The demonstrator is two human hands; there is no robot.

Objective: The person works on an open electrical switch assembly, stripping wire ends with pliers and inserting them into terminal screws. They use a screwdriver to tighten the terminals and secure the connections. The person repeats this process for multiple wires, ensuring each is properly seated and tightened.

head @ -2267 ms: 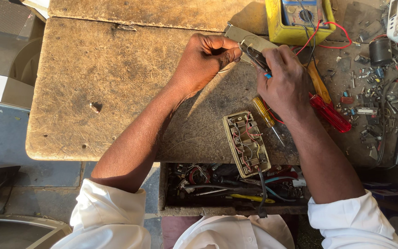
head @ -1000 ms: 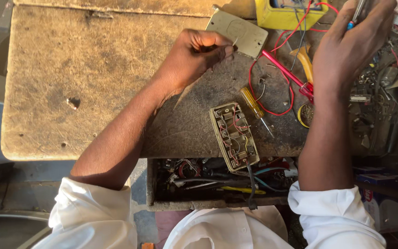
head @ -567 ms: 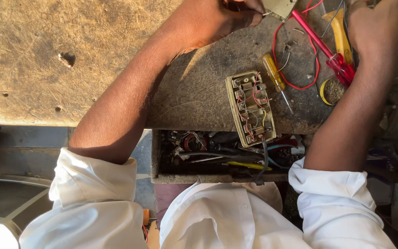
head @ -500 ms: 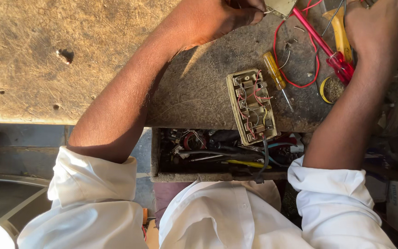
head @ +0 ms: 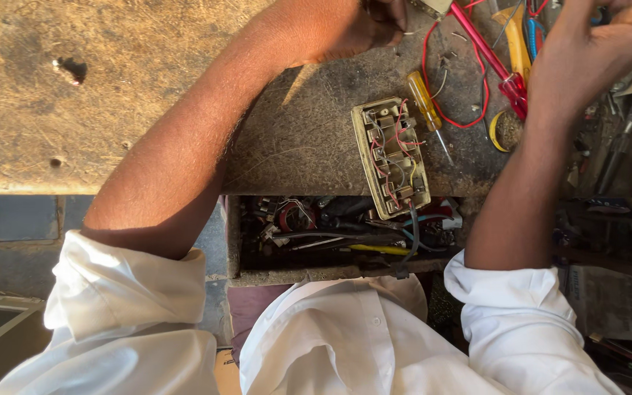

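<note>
Both hands have climbed to the frame's top: left hand (head: 345,29) seemingly pinching the beige plate (head: 433,6), right hand (head: 594,44) fingers loosely spread above the red probe (head: 488,55), so steady the plate first.

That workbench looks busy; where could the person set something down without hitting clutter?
The wooden benchtop is bare left of the left forearm, apart from small holes. A smaller bare patch lies between that forearm and the switch plate. Right of the plate it is crowded: yellow screwdriver, red wire, red probe, tools by the right hand.

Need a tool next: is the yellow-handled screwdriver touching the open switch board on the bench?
Apart. The head view shows a strip of bare benchtop between the yellow-handled screwdriver and the right edge of the open switch board.
</note>
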